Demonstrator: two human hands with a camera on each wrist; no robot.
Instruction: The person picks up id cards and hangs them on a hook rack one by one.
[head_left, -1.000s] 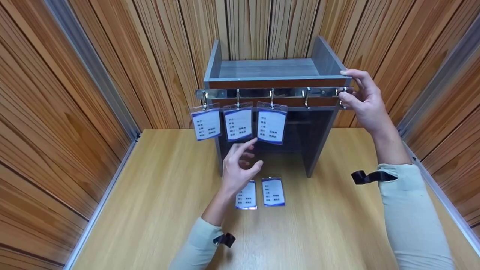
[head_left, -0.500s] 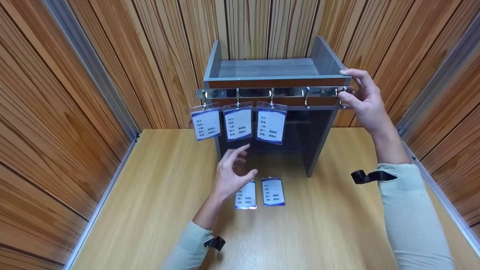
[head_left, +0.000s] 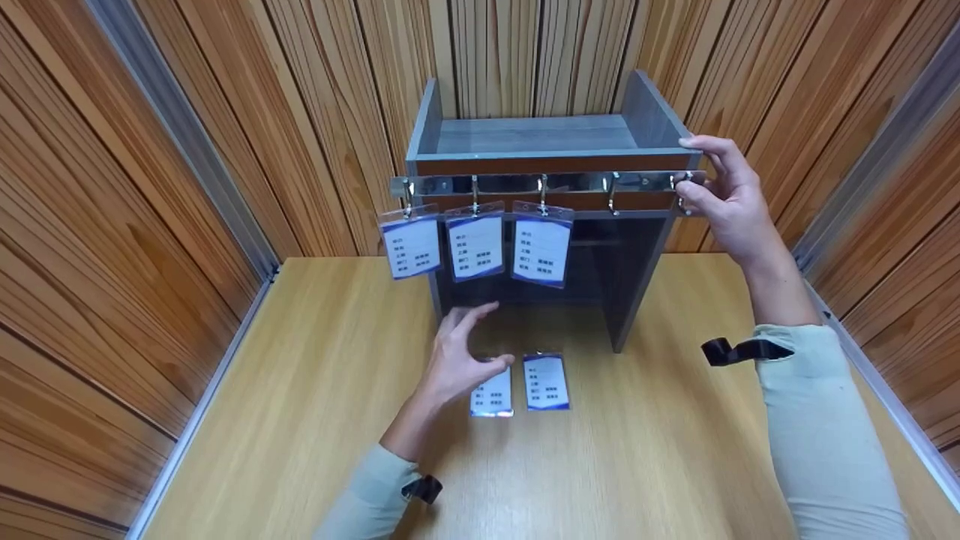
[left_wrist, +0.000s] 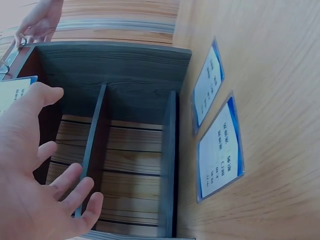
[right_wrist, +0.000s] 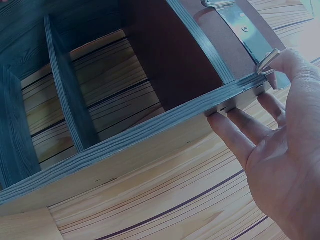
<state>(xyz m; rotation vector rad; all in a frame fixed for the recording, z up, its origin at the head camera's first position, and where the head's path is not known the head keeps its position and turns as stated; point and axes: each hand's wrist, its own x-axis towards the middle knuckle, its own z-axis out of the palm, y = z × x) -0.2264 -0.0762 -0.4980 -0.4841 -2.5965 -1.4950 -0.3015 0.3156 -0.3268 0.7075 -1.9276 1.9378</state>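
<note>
Three clear-sleeved ID badges, the left [head_left: 410, 246], middle [head_left: 475, 244] and right [head_left: 541, 247], hang from a metal hook rail [head_left: 577, 183] across the front of a grey wooden shelf [head_left: 637, 300]. Two more ID badges, one [head_left: 492, 393] partly behind my left thumb and the other [head_left: 546, 382] to its right, lie flat on the table. My left hand [head_left: 459, 360] hovers near the nearer lying badge, fingers and thumb spread apart, holding nothing. At the shelf's front right corner, my right hand [head_left: 724, 184] grips the side panel, thumb at the last hook [right_wrist: 267, 62] and fingers on the outer side.
Two right-hand hooks, including one [head_left: 613, 193] beside the hanging badges, carry no badge. The shelf stands on a wooden table [head_left: 315, 360] against a wood-panelled wall [head_left: 337, 112]. A dark strap [head_left: 750, 351] sticks out from the right sleeve.
My left hand has moved down and slightly left, away from the hanging badges toward those on the table, its thumb and fingers spreading wider. The right hand keeps its grip.
</note>
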